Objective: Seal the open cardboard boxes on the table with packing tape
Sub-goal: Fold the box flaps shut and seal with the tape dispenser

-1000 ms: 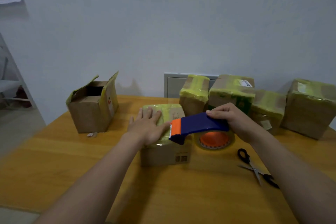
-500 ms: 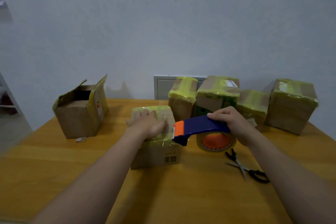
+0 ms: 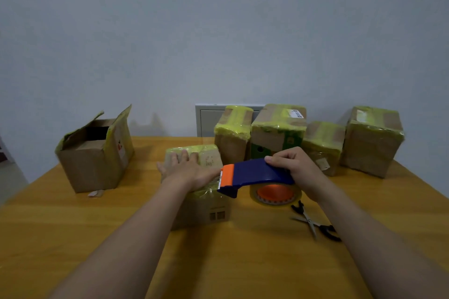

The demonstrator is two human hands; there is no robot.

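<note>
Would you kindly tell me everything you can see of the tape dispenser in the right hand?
The tape dispenser has a dark blue plastic body with an orange front piece carrying a toothed cutter, and a roll of yellowish clear tape on an orange hub beneath. The right hand holds its top from the rear. It lies roughly level, cutter end pointing left, at the top right edge of the taped box beside the flat left hand.

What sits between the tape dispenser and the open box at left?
The near taped box, with the left hand flat on it, lies between the tape dispenser, gripped by the right hand, and the open box. Nothing else visible does.
</note>
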